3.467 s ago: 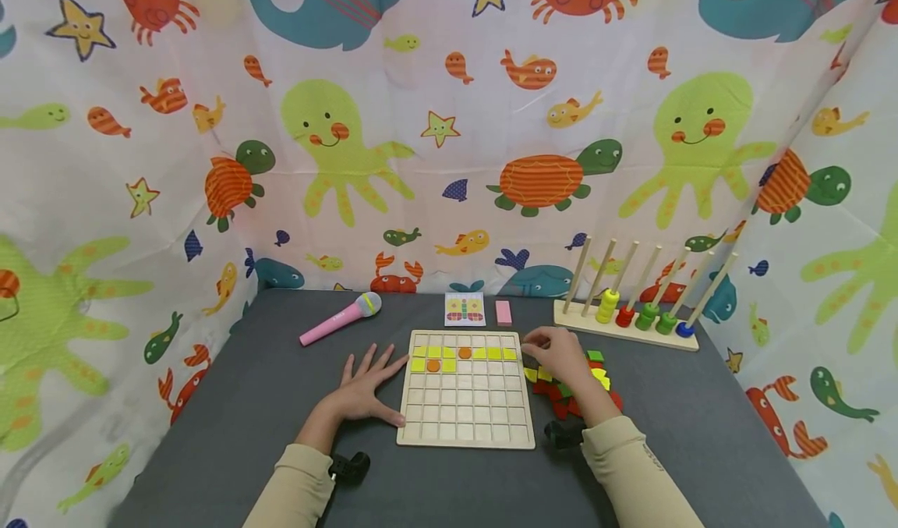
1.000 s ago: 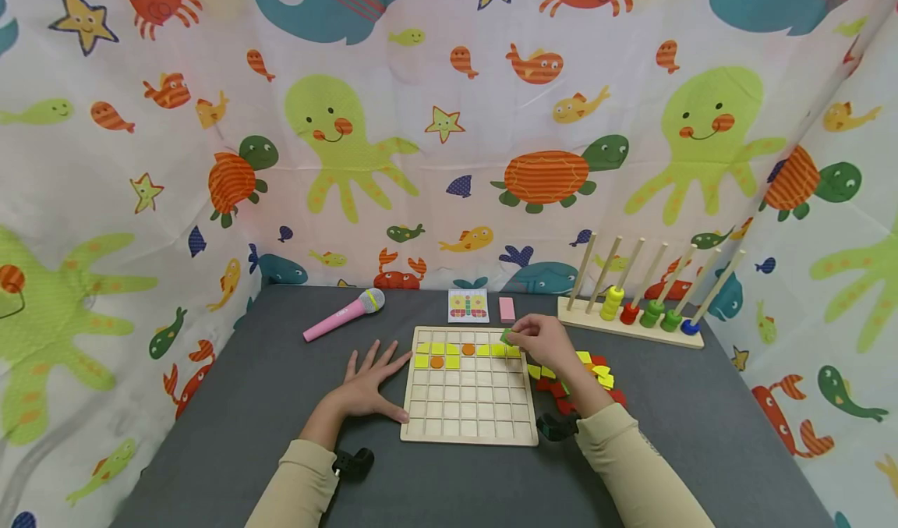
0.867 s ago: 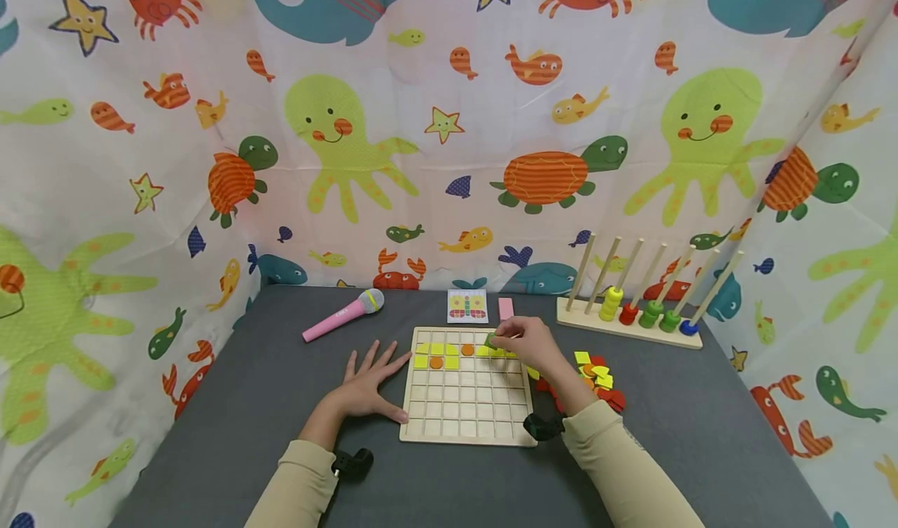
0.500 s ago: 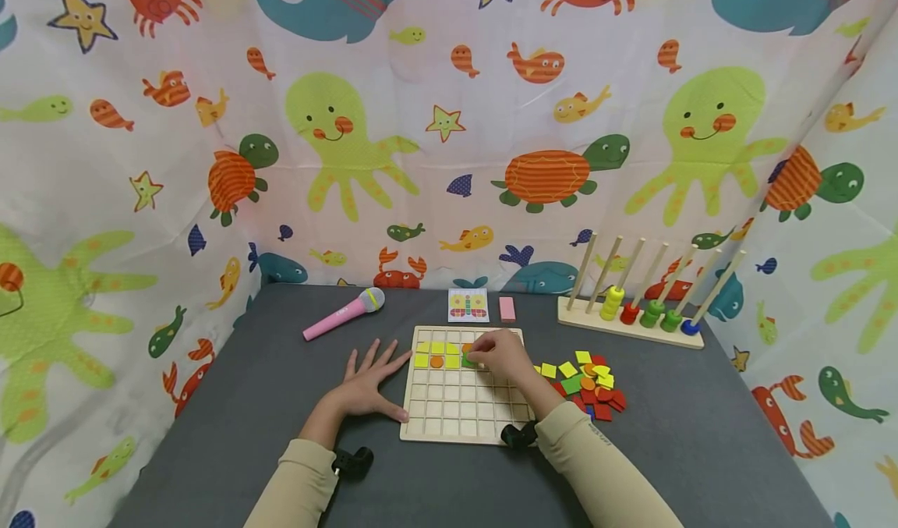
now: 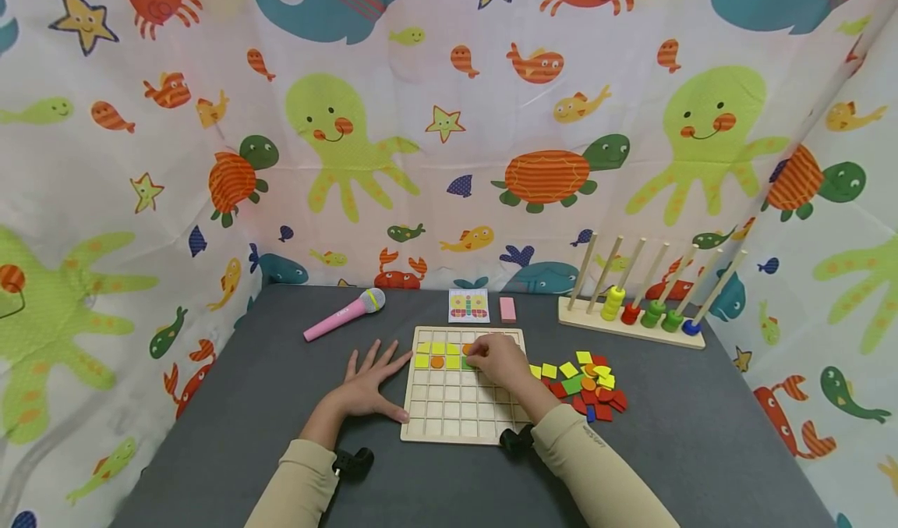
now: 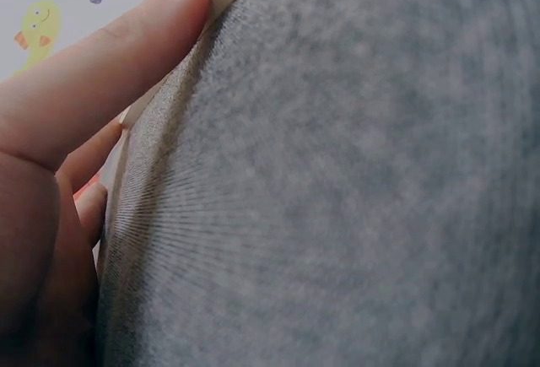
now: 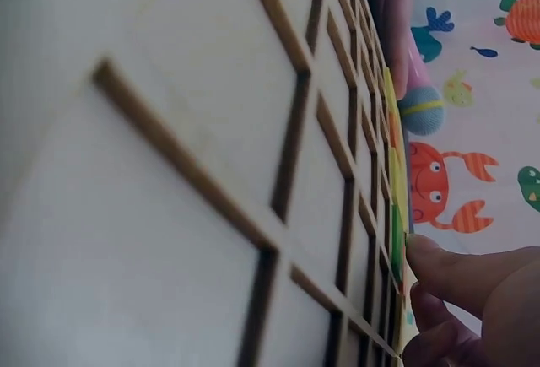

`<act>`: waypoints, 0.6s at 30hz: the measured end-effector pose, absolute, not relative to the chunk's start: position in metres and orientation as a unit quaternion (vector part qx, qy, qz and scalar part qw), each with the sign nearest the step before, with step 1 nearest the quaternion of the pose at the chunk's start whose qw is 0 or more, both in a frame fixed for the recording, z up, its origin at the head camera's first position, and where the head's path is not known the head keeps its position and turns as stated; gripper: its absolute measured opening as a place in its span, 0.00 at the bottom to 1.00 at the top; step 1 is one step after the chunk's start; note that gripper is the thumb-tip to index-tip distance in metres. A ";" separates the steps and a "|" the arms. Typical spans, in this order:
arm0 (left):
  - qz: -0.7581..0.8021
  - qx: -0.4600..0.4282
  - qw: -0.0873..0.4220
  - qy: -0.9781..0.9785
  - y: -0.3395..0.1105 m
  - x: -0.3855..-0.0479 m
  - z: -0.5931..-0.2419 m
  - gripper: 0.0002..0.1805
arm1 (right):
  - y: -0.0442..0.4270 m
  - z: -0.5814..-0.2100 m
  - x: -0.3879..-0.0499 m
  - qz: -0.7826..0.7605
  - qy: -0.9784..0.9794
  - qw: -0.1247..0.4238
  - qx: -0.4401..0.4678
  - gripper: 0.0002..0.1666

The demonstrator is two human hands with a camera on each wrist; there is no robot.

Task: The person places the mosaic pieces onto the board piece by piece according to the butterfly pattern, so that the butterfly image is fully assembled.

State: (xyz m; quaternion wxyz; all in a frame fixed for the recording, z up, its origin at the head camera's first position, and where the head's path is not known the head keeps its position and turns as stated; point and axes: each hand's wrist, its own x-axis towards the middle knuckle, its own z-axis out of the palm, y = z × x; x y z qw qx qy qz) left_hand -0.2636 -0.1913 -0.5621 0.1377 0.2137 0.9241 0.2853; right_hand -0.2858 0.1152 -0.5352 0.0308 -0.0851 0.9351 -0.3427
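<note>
A wooden grid board lies on the dark table. Its upper cells hold yellow square tiles and orange discs. My right hand reaches over the board and pinches a green square tile at a second-row cell, right of the yellow ones; the fingers partly cover it. In the right wrist view the thumb is close beside the green tile. With fingers spread, my left hand rests along the board's left side, and its thumb touches the board edge in the left wrist view.
Right of the board lies a loose pile of red, yellow, green, orange and blue pieces. Behind the board are a picture card and a pink block. A toy microphone lies back left; a peg stand with rings stands back right.
My right hand has carried the green tile from the pile leftward across the board to the second-row cell, where it has stayed for the last half second. My left hand has stayed put.
</note>
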 end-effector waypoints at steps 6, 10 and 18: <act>0.290 0.211 0.137 0.923 -0.193 -0.267 -0.571 0.69 | 0.130 -0.522 -0.280 -0.341 0.937 0.012 -0.077 0.06; 0.301 0.217 0.136 0.919 -0.194 -0.267 -0.569 0.69 | 0.147 -0.513 -0.278 -0.333 0.941 0.014 -0.064 0.08; 0.286 0.210 0.146 0.923 -0.192 -0.264 -0.562 0.69 | 0.186 -0.503 -0.273 -0.326 0.944 0.038 -0.036 0.13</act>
